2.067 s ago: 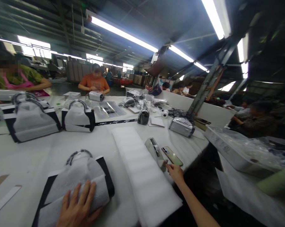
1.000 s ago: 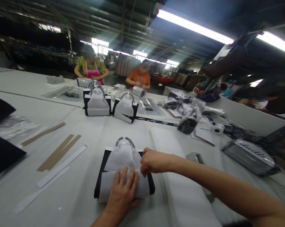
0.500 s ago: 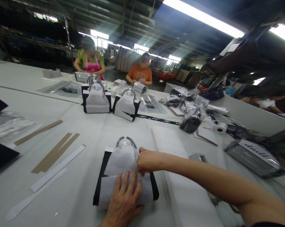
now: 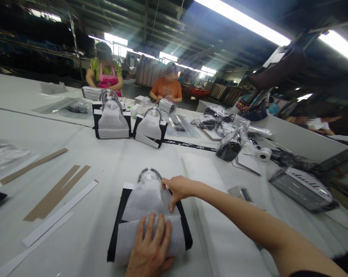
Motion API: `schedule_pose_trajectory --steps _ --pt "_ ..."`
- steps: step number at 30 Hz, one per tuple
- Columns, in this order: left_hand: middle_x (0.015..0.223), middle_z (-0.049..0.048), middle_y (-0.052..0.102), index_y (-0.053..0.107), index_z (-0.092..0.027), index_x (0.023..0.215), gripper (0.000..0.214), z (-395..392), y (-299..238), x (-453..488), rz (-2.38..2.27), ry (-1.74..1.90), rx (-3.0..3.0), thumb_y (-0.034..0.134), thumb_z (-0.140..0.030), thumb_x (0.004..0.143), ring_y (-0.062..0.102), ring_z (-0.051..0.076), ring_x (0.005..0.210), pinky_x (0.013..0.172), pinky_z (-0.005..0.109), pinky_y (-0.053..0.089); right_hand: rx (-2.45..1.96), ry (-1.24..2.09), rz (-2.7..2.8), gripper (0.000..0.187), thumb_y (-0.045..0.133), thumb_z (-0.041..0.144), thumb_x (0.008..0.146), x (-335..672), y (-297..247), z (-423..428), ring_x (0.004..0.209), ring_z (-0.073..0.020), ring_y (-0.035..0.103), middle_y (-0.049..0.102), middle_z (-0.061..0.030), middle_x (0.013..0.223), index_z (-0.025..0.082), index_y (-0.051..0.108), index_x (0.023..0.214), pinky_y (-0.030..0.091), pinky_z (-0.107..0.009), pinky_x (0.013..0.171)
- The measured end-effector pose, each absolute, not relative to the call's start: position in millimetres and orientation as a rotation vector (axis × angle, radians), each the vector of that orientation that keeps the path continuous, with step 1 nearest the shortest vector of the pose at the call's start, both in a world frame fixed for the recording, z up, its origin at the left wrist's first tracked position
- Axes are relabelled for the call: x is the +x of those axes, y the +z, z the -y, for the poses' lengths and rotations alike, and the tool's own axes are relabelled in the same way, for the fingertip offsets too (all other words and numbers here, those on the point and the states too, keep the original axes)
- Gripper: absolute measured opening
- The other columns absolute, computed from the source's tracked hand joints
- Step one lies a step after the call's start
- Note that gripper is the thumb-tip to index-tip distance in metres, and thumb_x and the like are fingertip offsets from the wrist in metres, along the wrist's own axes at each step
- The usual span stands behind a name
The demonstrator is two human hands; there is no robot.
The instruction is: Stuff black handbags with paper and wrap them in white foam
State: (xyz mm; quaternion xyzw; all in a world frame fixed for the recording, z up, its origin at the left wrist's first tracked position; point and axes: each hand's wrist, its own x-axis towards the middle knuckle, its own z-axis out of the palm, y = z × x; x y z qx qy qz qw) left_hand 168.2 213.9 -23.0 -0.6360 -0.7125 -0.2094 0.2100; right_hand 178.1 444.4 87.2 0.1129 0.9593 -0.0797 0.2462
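Observation:
A black handbag point(image 4: 116, 223) lies on the table in front of me, its front covered by white wrapping paper point(image 4: 143, 200). Its curved handle point(image 4: 142, 175) points away from me, with a white wrap around part of it. My left hand point(image 4: 152, 242) rests flat on the lower sheet of paper, fingers stretched out. At the bag's upper right edge, my right hand point(image 4: 178, 189) touches the paper near the handle's base. Its thumb points down, apart from the index finger; the other fingers are partly hidden.
Paper-wrapped handbags point(image 4: 113, 119) stand farther back. Brown card strips point(image 4: 55, 192) and white strips point(image 4: 61, 213) lie left. To the right are a white foam sheet point(image 4: 217, 223), a tape dispenser point(image 4: 240, 193), plastic-wrapped bags point(image 4: 231, 144) and a clear-covered bag point(image 4: 303, 190). Two co-workers sit opposite.
My right hand has gone from curled fingers to thumb and index spread, and has shifted up toward the handle. My left hand stays on the paper. The view has shifted slightly.

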Motion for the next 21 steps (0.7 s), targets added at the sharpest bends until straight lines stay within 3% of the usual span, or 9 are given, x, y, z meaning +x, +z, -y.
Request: schedule_pose_trajectory --steps 5,7,10,12,14,17,21 --pt "0.128 0.0074 0.057 0.052 -0.024 0.125 0.073 -216 -18 173 2.079 -0.675 -1.733 0.064 -0.064 0.065 0.044 0.035 0.122 0.106 0.059 0.029 0.649 -1.055 -2.602 0.058 0.089 0.037 0.032 189 65 -462 0.056 -0.0104 0.048 0.052 0.0088 0.061 0.022 0.056 0.077 0.029 -0.020 0.051" --pt "0.128 0.0078 0.057 0.052 -0.023 0.126 0.073 -216 -16 173 2.071 -0.656 -1.743 0.066 -0.062 0.065 0.045 0.036 0.122 0.105 0.059 0.030 0.815 -1.227 -2.643 0.044 0.086 0.035 0.042 196 67 -459 0.054 -0.0093 0.045 0.049 0.0081 0.057 0.020 0.054 0.068 0.028 -0.021 0.049" --pt "0.129 0.0089 0.057 0.051 -0.022 0.127 0.071 -214 -13 172 2.054 -0.608 -1.765 0.066 -0.058 0.067 0.045 0.037 0.121 0.104 0.060 0.031 1.022 -1.340 -2.706 0.031 0.058 0.050 0.078 207 78 -438 0.049 -0.0083 0.043 0.051 0.0052 0.059 0.019 0.052 0.078 0.029 -0.021 0.047" --pt "0.130 0.0090 0.056 0.050 -0.023 0.128 0.070 -213 -13 170 2.059 -0.594 -1.777 0.066 -0.057 0.068 0.046 0.037 0.121 0.103 0.060 0.032 1.124 -1.531 -2.646 0.039 0.031 0.054 0.090 211 82 -413 0.043 -0.0079 0.041 0.052 0.0045 0.060 0.020 0.049 0.090 0.029 -0.021 0.042" --pt "0.131 0.0092 0.055 0.048 -0.023 0.129 0.071 -212 -13 169 2.063 -0.585 -1.803 0.064 -0.057 0.070 0.046 0.037 0.121 0.102 0.059 0.034 1.190 -1.913 -2.388 0.042 0.025 0.058 0.091 210 77 -386 0.038 -0.0076 0.040 0.053 0.0051 0.058 0.021 0.046 0.097 0.028 -0.019 0.038" --pt "0.134 0.0110 0.053 0.046 -0.022 0.131 0.072 -212 -11 167 2.092 -0.581 -1.871 0.062 -0.058 0.072 0.046 0.038 0.122 0.101 0.060 0.036 1.322 -2.439 -1.875 0.042 0.041 0.062 0.084 201 58 -353 0.034 -0.0065 0.040 0.052 0.0063 0.052 0.021 0.045 0.094 0.024 -0.016 0.035" --pt "0.138 0.0132 0.049 0.037 -0.018 0.138 0.079 -209 -3 157 2.157 -0.597 -2.058 0.057 -0.061 0.075 0.041 0.039 0.127 0.103 0.060 0.034 1.460 -2.702 -1.964 0.043 0.044 0.064 0.082 192 34 -338 0.034 -0.0072 0.043 0.054 0.0064 0.053 0.022 0.044 0.091 0.031 -0.017 0.033"
